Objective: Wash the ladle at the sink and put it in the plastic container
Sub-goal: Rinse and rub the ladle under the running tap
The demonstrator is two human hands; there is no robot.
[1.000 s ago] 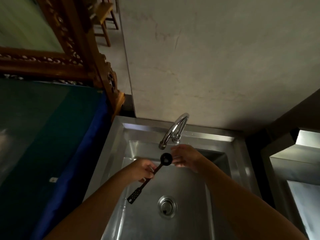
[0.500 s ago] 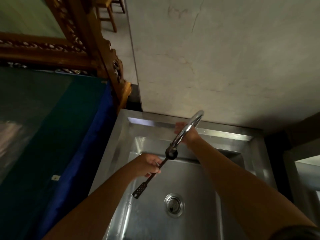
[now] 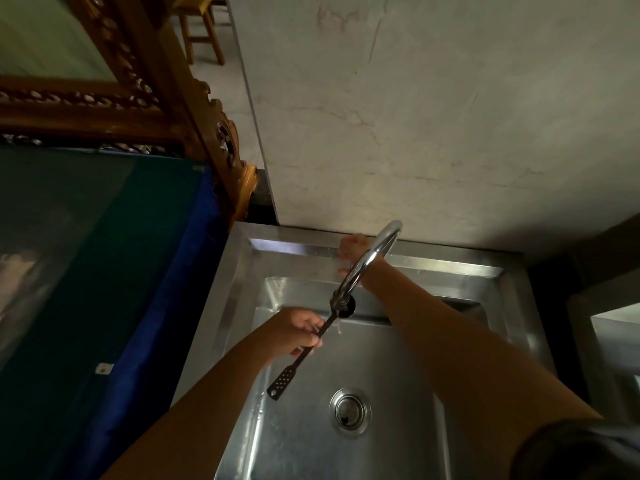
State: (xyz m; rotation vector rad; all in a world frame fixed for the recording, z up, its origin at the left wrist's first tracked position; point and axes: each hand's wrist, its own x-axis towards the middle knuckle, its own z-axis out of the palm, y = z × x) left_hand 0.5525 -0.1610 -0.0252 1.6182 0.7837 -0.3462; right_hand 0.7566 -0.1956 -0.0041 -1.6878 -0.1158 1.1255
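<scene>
Two hands at work over the steel sink (image 3: 242, 271). Left hand (image 3: 298, 332) gripping the black ladle (image 3: 313, 344) at mid-handle, fingers (image 3: 311, 322) wrapped closed around it; holding the bowl up directly beneath the spout of the curved faucet (image 3: 363, 265), the perforated handle end hanging down over the basin, above and left of the drain (image 3: 349, 412). Right hand (image 3: 353, 249) reaching behind the faucet at the back rim of the sink, fingers curled, apparently on the tap control; whether actually gripping anything cannot be told, the faucet arc hiding it. Faint glint of water below the bowl, flow uncertain. Judged step: rinsing stage, working the tap. Next move probably calling for steady holding of the bowl under the stream, then carrying to the plastic container, not in view.
</scene>
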